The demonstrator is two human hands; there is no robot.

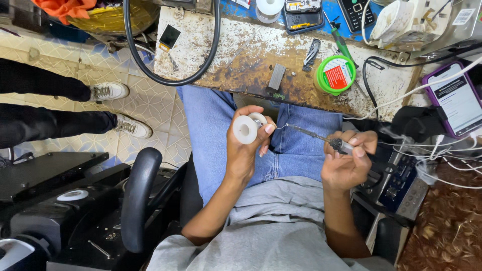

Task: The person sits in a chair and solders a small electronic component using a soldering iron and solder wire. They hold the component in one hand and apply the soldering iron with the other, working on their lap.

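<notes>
My left hand (244,150) grips a small white spool of solder wire (246,129), with a thin strand leading off to the right. My right hand (349,161) holds a soldering iron (321,139) by its handle, tip pointing left and meeting the strand's end above my lap. Thin smoke drifts near the right hand. Both hands hover over my blue jeans (216,135), just below the edge of a worn, rusty white workbench (241,55).
On the bench lie a green round tin (335,75), a small dark component (276,76), tweezers (311,52), a green-handled screwdriver (342,45) and phone parts. A purple-cased phone (454,98) and soldering station (401,183) sit at right. Another person's legs and white shoes (108,91) stand left; a chair armrest (138,198) is lower left.
</notes>
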